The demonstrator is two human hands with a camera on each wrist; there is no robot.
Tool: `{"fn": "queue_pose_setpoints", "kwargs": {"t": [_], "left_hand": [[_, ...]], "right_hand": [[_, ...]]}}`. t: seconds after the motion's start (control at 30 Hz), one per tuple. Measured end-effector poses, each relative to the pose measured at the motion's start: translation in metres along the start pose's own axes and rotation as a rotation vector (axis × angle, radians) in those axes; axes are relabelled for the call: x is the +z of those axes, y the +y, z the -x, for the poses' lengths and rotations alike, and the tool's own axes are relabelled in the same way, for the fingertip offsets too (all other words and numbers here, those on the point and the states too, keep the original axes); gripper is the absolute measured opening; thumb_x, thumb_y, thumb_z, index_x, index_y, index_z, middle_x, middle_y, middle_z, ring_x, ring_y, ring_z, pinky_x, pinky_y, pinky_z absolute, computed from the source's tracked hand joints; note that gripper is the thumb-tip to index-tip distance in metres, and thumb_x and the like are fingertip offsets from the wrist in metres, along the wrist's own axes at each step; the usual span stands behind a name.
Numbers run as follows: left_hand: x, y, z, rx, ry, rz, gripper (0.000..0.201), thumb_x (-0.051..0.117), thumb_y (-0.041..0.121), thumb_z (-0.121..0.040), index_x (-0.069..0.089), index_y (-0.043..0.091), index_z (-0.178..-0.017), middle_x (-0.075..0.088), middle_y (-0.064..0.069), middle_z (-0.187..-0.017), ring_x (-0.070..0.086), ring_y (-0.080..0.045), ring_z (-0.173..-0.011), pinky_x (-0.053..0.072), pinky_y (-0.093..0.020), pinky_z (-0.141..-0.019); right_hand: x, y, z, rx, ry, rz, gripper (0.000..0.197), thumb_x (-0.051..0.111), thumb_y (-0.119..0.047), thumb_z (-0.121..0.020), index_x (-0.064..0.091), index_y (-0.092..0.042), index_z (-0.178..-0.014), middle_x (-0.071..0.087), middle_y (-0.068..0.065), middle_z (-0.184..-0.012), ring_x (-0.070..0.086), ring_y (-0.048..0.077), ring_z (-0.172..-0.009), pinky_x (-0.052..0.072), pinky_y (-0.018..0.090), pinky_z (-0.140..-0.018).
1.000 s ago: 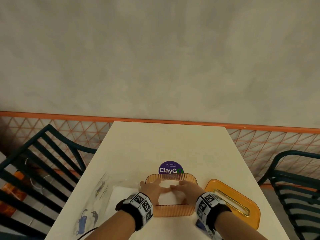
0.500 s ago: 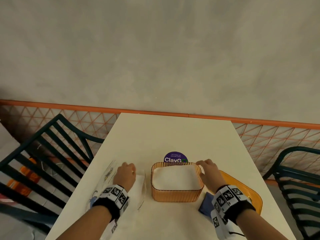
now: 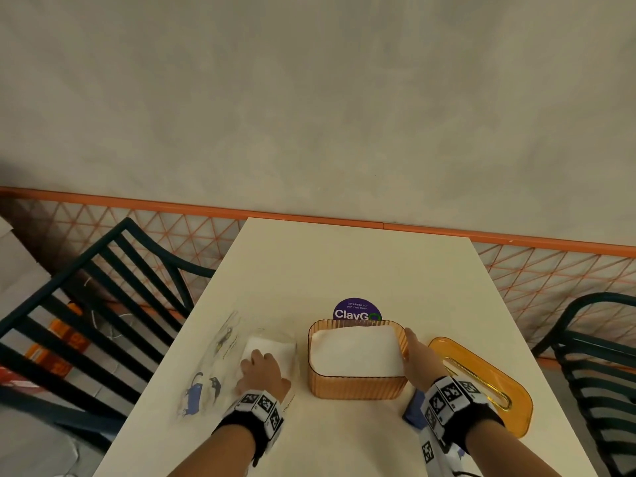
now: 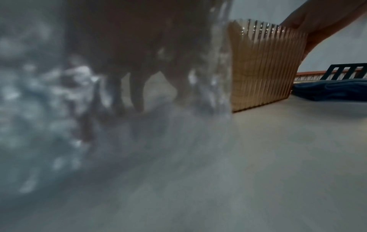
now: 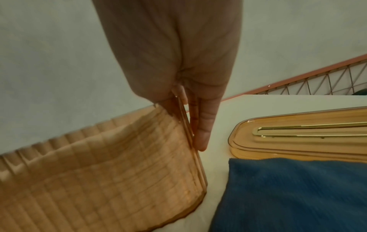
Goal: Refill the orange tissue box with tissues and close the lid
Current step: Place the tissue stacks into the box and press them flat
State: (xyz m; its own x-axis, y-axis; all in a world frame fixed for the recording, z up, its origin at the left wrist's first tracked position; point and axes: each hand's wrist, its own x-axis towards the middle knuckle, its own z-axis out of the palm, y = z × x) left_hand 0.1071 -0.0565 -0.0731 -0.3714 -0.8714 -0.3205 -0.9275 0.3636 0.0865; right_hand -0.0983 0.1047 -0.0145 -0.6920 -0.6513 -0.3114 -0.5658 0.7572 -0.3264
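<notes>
Your right hand (image 3: 414, 356) pinches the wall of the box (image 3: 358, 387), mid-desk and full. Your left hand (image 3: 262, 373) rests flat on the pack (image 3: 275, 346). Overfilling risks the lid (image 3: 481, 383) not seating.

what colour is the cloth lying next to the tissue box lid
Blue. The cloth lies against the orange lid; the right wrist view shows it best.

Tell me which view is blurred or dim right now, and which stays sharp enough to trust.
Left wrist: dark, smeared around the left hand on the clear plastic tissue pack; ribbed orange tissue box sharper. Right wrist: dim, slightly soft, right hand readable on the box wall. Head: evenly lit, sharpest, edges bowed.
</notes>
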Motion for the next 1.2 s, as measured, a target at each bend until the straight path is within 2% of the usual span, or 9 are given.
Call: {"fn": "queue_pose_setpoints", "kwargs": {"t": [0.17, 0.3, 0.37, 0.47, 0.63, 0.8, 0.97, 1.07, 1.2], "left_hand": [[0.002, -0.001, -0.005, 0.025, 0.024, -0.015, 0.032, 0.04, 0.033, -0.095, 0.049, 0.012, -0.118, 0.043, -0.006, -0.128, 0.042, -0.025, -0.117, 0.044, -0.032, -0.092], [0.006, -0.003, -0.007, 0.011, 0.048, 0.012, 0.049, 0.047, 0.05, -0.09, 0.044, 0.012, -0.122, 0.04, -0.007, -0.128, 0.043, -0.025, -0.118, 0.045, -0.029, -0.092], [0.008, 0.0, -0.006, 0.019, 0.049, -0.034, 0.054, 0.049, 0.053, -0.088, 0.043, 0.011, -0.122, 0.041, -0.008, -0.127, 0.045, -0.025, -0.116, 0.044, -0.029, -0.093], [0.007, 0.006, -0.003, -0.008, 0.044, -0.036, 0.046, 0.05, 0.044, -0.089, 0.045, 0.011, -0.12, 0.042, -0.008, -0.127, 0.045, -0.027, -0.117, 0.046, -0.031, -0.096], [0.004, 0.006, -0.002, -0.004, 0.052, -0.04, 0.031, 0.042, 0.028, -0.096, 0.047, 0.009, -0.12, 0.044, -0.009, -0.127, 0.048, -0.025, -0.116, 0.045, -0.03, -0.097], [0.007, 0.007, 0.001, -0.002, -0.002, -0.07, 0.037, 0.053, 0.031, -0.09, 0.046, 0.009, -0.119, 0.046, -0.01, -0.123, 0.049, -0.027, -0.115, 0.048, -0.032, -0.094], [0.005, 0.004, 0.001, 0.013, 0.03, -0.068, 0.033, 0.044, 0.011, -0.093, 0.043, 0.007, -0.125, 0.044, -0.01, -0.129, 0.048, -0.024, -0.12, 0.047, -0.03, -0.097], [-0.011, -0.012, -0.003, 0.009, 0.084, 0.107, 0.032, 0.035, 0.01, -0.097, 0.044, 0.009, -0.128, 0.045, -0.009, -0.136, 0.047, -0.021, -0.125, 0.041, -0.029, -0.102], [-0.06, -0.036, 0.003, 0.028, 0.077, 0.311, 0.039, 0.037, 0.011, -0.096, 0.043, 0.006, -0.134, 0.048, -0.013, -0.139, 0.047, -0.028, -0.127, 0.04, -0.035, -0.106]], "right_hand": [[0.001, 0.0, 0.0, -0.002, 0.005, 0.012, 0.063, 0.04, -0.007, -0.096, 0.005, -0.009, -0.148, 0.065, 0.011, -0.113, 0.063, 0.022, -0.101, 0.044, 0.021, -0.071], [0.001, 0.001, 0.0, -0.006, -0.007, 0.027, 0.064, 0.04, -0.007, -0.096, 0.004, -0.009, -0.149, 0.064, 0.011, -0.114, 0.063, 0.022, -0.097, 0.048, 0.023, -0.075], [0.001, 0.002, 0.0, -0.009, -0.016, 0.016, 0.065, 0.041, -0.006, -0.096, 0.004, -0.01, -0.149, 0.064, 0.01, -0.108, 0.058, 0.018, -0.085, 0.045, 0.02, -0.064], [0.001, 0.002, 0.0, -0.009, -0.028, 0.008, 0.066, 0.042, -0.006, -0.095, 0.004, -0.01, -0.149, 0.055, 0.003, -0.09, 0.051, 0.013, -0.079, 0.037, 0.013, -0.05], [0.003, 0.004, -0.002, 0.0, -0.041, 0.027, 0.065, 0.041, -0.007, -0.095, 0.004, -0.01, -0.149, 0.061, 0.007, -0.096, 0.051, 0.014, -0.079, 0.045, 0.02, -0.068], [0.002, 0.002, 0.0, 0.001, -0.048, 0.036, 0.067, 0.042, -0.006, -0.095, 0.003, -0.01, -0.149, 0.054, 0.004, -0.089, 0.051, 0.013, -0.078, 0.042, 0.019, -0.066], [0.003, 0.004, -0.002, -0.005, -0.057, 0.046, 0.066, 0.042, -0.008, -0.095, 0.003, -0.011, -0.149, 0.059, 0.006, -0.091, 0.052, 0.014, -0.078, 0.041, 0.014, -0.055], [-0.001, 0.007, -0.003, 0.004, -0.1, -0.031, 0.06, 0.037, -0.013, -0.098, 0.005, -0.012, -0.149, 0.064, 0.011, -0.107, 0.056, 0.017, -0.084, 0.047, 0.02, -0.066], [-0.027, 0.012, -0.001, -0.026, -0.026, -0.131, 0.057, 0.038, -0.019, -0.1, 0.012, -0.011, -0.149, 0.046, 0.015, -0.141, 0.048, 0.026, -0.127, 0.04, 0.033, -0.104]]}}
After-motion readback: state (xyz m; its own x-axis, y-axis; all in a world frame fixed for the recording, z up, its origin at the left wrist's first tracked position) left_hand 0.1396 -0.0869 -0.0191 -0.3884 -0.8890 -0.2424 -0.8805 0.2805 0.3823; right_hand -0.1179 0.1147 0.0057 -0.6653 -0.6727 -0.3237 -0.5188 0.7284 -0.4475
